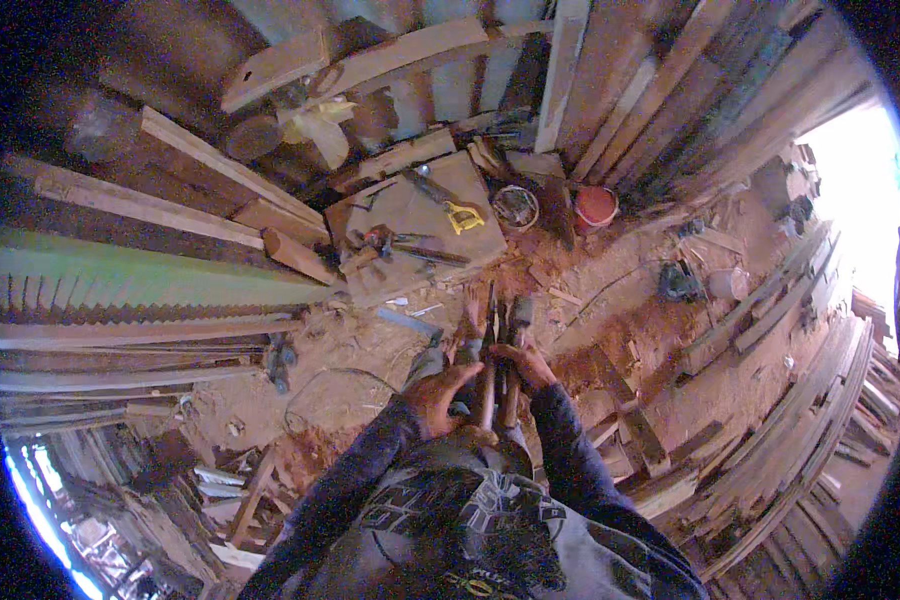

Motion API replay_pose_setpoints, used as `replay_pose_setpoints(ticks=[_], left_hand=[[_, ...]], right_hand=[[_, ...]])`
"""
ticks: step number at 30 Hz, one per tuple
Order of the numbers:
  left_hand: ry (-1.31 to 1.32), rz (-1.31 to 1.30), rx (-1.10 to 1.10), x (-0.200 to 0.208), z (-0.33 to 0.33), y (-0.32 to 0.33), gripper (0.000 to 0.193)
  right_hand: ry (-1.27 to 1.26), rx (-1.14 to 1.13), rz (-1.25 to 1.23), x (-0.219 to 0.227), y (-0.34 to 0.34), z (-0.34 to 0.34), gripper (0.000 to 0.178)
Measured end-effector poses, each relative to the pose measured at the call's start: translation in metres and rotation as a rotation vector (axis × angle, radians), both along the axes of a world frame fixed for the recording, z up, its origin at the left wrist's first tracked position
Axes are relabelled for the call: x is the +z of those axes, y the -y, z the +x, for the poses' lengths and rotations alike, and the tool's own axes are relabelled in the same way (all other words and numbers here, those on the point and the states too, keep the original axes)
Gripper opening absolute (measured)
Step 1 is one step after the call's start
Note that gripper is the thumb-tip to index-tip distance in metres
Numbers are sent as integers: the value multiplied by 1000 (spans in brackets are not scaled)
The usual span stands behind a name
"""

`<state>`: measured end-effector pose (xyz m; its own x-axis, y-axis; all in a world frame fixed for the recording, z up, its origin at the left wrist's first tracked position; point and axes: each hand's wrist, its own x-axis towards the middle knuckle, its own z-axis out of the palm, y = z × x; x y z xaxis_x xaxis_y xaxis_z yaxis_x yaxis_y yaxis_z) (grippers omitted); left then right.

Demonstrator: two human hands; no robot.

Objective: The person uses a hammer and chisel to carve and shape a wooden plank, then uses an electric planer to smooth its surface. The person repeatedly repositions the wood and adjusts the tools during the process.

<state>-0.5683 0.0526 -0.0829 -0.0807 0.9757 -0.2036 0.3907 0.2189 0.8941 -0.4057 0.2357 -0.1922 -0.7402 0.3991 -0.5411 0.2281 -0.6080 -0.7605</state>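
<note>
Two long, narrow pieces with brown wooden-looking shafts stand side by side in front of my body; their exact kind is unclear. The left shaft [487, 398] tapers into a thin dark end, and my left hand [440, 395] meets it from the side with thumb and fingers against it. My right hand [526, 366] is closed around the right shaft [511, 400], its fingertips reaching toward the left one. A bare foot [473, 312] shows on the ground just beyond. The shafts' lower ends are hidden against my shirt.
Ahead lies a low wooden board [410, 220] bearing a yellow-handled saw [462, 217] and other tools. Beside it stand a bucket of small pieces [516, 207] and a red-filled bucket [597, 205]. Timber planks [770, 430] line the right; a green toothed sheet [120, 285] is left.
</note>
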Motion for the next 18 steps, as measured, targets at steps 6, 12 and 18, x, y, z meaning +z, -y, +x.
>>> replay_pose_setpoints(ticks=[6,12,18], left_hand=[[-152,-707,532,-116,-16,97,70],[-150,-1110,1110,-151,40,222,67],[82,-1211,1234,-149,106,204,64]], right_hand=[[222,240,-181,-181,-51,-63,38],[396,418,129,-270,-99,-140,41],[503,571,367,-345,-125,-218,45]])
